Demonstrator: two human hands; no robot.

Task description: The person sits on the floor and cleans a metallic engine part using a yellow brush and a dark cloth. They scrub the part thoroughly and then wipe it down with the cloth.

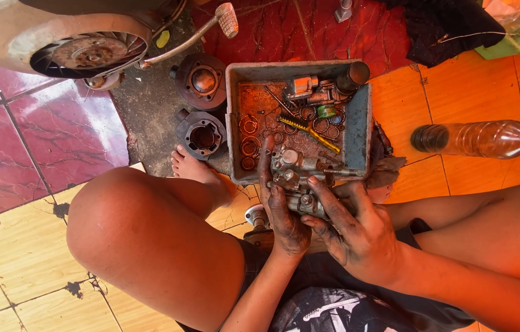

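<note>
You sit on the tiled floor (38, 270) with your knees spread, and both greasy hands meet at the near rim of a rusty metal tray (362, 126) that lies at twelve o'clock from your lap. Your left hand (281, 206) wraps around the left side of a small carburetor (297, 184), its forefinger stretched up over the tray's edge toward the loose rings inside. Your right hand (358, 230) closes on the same carburetor from the right, thumb pressed on top of the metal body, so the part is gripped between both hands just at the tray's lip. Inside the tray, at twelve o'clock from the carburetor, lie a yellow-handled brush (310, 131), several small rings and another metal casting. At ten o'clock from your hands two dark engine cylinders (202, 132) stand on the floor beside your bare foot (189, 166), and farther off at ten o'clock sits an engine flywheel housing (88, 52) with a kick lever. At two o'clock a plastic bottle (478, 138) of dark liquid lies on its side on the orange tiles.
</note>
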